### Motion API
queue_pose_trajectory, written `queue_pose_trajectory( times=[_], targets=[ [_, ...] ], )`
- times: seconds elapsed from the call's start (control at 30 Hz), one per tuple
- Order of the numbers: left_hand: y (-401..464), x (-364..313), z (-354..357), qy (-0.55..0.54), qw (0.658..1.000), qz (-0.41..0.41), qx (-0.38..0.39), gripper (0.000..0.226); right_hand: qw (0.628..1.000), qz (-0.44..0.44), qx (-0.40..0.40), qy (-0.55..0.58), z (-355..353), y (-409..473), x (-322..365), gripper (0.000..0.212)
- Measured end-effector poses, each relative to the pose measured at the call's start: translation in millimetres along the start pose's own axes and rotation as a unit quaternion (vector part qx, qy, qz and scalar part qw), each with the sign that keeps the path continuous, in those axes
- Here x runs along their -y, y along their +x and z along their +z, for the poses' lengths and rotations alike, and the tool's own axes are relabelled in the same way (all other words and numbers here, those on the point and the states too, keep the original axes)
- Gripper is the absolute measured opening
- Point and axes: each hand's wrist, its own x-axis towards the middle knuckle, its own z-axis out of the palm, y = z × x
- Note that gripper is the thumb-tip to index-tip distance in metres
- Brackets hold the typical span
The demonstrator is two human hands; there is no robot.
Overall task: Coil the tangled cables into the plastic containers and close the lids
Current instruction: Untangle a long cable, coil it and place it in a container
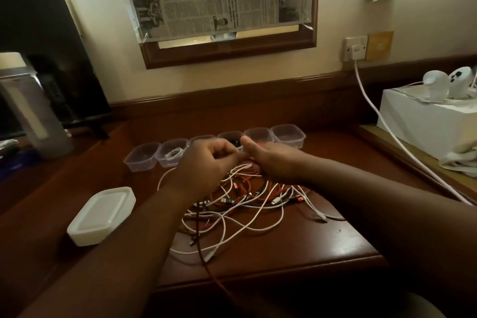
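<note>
A tangle of white, red and dark cables (247,204) lies on the brown wooden table (335,245). Both hands hover over its far side, close together. My left hand (206,165) has its fingers curled and pinches a cable; a dark red cable (200,235) hangs down from it toward me. My right hand (271,162) is curled around red cable loops. Behind the hands stands a row of several clear plastic containers (287,135). One of them (171,155) holds a coiled white cable. A stack of white lids (103,214) lies at the left.
A white box (423,124) with white devices on top stands at the right. A white power cord (387,131) runs from the wall socket down along the table's right edge. A grey jug (33,113) and a dark screen stand at the left.
</note>
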Motion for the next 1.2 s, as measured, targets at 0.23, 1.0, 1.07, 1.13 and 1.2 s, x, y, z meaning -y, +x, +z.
queue_pose_trajectory(
  times=[0.23,1.0,1.07,1.13,1.2],
  targets=[
    [-4.0,0.4,26.0,-0.347,0.931,-0.106,-0.037,0.024,0.697,-0.141,0.140,0.689,-15.4,-10.3,26.6,0.069],
    [-3.7,-1.4,39.6,-0.434,0.880,-0.193,0.014,0.015,0.650,-0.103,0.176,0.733,-7.7,-13.2,6.6,0.069],
    [-11.8,-7.5,50.8,-0.375,0.905,-0.200,0.019,0.018,0.641,-0.145,0.027,0.754,-12.5,-5.6,10.7,0.065],
    [-15.9,-8.2,51.2,-0.250,0.954,-0.159,0.043,0.023,0.739,-0.177,-0.124,0.638,-16.5,1.0,6.4,0.057],
    [-14.6,-7.9,42.2,-0.105,0.988,-0.099,0.057,0.020,0.870,-0.172,-0.213,0.410,-12.6,3.4,-0.1,0.049]
  ],
)
